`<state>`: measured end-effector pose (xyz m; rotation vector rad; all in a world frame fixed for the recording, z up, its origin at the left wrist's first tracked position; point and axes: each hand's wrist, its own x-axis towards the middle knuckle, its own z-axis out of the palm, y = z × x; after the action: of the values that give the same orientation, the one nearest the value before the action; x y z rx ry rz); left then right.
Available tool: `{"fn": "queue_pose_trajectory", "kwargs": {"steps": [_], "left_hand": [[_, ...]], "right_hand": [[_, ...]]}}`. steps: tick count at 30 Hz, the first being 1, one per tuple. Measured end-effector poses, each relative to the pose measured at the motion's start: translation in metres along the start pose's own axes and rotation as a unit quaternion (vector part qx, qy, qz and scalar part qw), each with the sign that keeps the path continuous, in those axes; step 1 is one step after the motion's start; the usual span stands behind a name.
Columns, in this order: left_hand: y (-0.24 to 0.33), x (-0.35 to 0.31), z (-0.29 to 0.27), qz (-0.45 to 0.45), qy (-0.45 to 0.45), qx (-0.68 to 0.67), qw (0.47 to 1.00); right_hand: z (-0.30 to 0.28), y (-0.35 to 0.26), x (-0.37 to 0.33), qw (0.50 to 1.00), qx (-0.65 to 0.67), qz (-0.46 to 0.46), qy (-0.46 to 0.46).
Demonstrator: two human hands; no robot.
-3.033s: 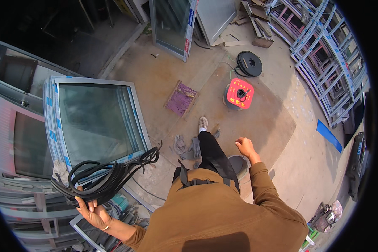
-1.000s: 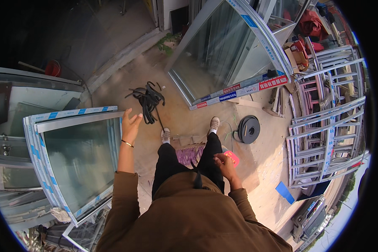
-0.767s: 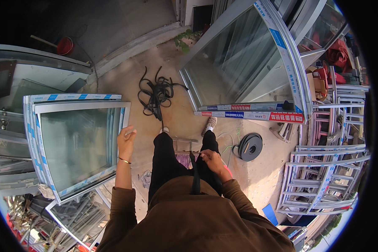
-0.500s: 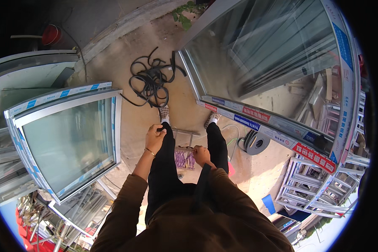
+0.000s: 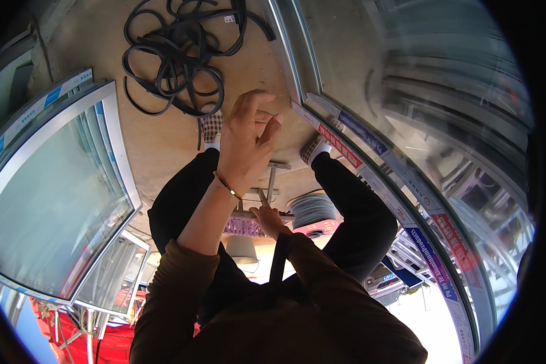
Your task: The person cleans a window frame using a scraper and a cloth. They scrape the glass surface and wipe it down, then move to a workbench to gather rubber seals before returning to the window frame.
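My left hand (image 5: 249, 142) is raised in front of me, its fingers curled and the thumb apart from them, with nothing visible between. My right hand (image 5: 269, 222) is lower, between my bent knees, closed on the frame of a small stool (image 5: 242, 227) with a purple woven seat and metal legs. Most of the stool is hidden by my hand and forearms. On the ground ahead, past my left foot, lies a tangled heap of black rubber strip (image 5: 191, 45).
Close on my right stands a large glazed window frame (image 5: 400, 209) with taped edges. Framed glass panels (image 5: 54, 188) lean at my left. A reel of grey strip (image 5: 312, 210) stands beside my right leg, and a pale bucket (image 5: 242, 249) shows beyond the stool.
My body has lowered and my knees have bent outward. The left hand has risen closer with its fingers loosened; the right hand stays on the stool. The rubber strip and window now appear nearer.
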<state>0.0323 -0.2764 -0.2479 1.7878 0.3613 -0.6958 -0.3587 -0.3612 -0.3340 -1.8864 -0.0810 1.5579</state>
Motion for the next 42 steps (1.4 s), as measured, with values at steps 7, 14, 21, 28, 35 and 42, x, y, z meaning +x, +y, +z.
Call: {"fn": "queue_pose_trajectory", "kwargs": {"steps": [7, 14, 21, 28, 35, 42], "left_hand": [[0.067, 0.029, -0.018, 0.074, 0.025, -0.005, 0.997], [0.07, 0.007, -0.02, 0.207, 0.08, -0.003, 0.975], [0.051, -0.064, 0.03, 0.252, 0.051, 0.085, 0.963], [0.029, -0.165, 0.066, 0.381, -0.057, 0.198, 0.901], [0.03, -0.188, 0.102, 0.404, -0.094, 0.267, 0.87], [0.106, -0.223, 0.158, 0.623, -0.006, 0.212, 0.753]], "right_hand": [[-0.07, 0.066, -0.002, 0.912, 0.334, 0.047, -0.235], [-0.144, 0.074, 0.111, 0.991, -0.02, -0.102, 0.086], [-0.187, 0.003, -0.007, 0.818, 0.345, -0.171, 0.427], [-0.196, -0.008, -0.273, 0.545, 0.316, -0.301, 0.716], [-0.309, -0.04, -0.448, 0.396, 0.1, -0.326, 0.853], [-0.351, -0.068, -0.452, 0.409, 0.013, -0.299, 0.862]]}}
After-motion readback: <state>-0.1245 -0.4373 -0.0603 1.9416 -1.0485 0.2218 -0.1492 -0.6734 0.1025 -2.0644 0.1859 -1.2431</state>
